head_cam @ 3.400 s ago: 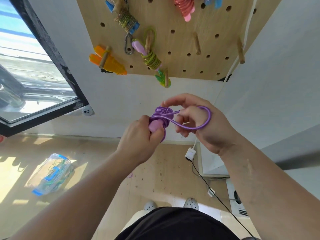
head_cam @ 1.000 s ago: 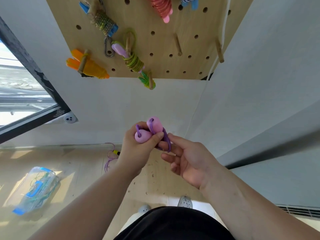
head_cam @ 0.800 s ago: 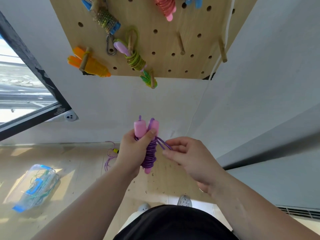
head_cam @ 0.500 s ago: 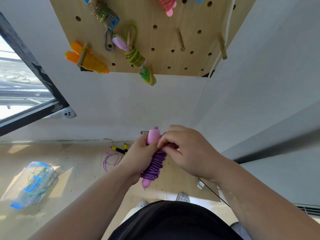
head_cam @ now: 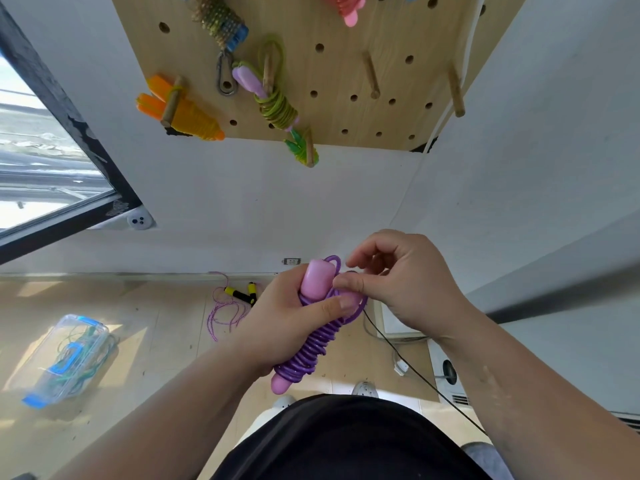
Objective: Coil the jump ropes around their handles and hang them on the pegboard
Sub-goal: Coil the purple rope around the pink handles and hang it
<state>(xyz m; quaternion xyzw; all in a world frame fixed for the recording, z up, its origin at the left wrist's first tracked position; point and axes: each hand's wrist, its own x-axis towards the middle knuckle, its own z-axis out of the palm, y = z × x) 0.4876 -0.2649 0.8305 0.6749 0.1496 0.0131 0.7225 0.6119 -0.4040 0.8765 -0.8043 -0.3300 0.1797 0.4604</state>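
Head view: my left hand is wrapped round the purple jump rope, thumb pressed across the upper turns, so the coiled bundle sits in that fist with its pink handles poking out above and below. My right hand touches it from the right, thumb and forefinger curled in on the loose loop by the handle tops; which strand they pinch I cannot tell, the fingers hide it.

The pegboard is well above both hands, with a free peg above the right hand and a green rope and an orange rope hung above the left.

My worry is the tuck. The cord looks springy, so if the pinch slips or the left thumb lifts early, I expect the top turns to pop off and the coil to slacken. A loop left too short may not seat on a peg.

Another rope lies on the floor beyond the left hand, not yet coiled.

I read no brand, label or writing anywhere
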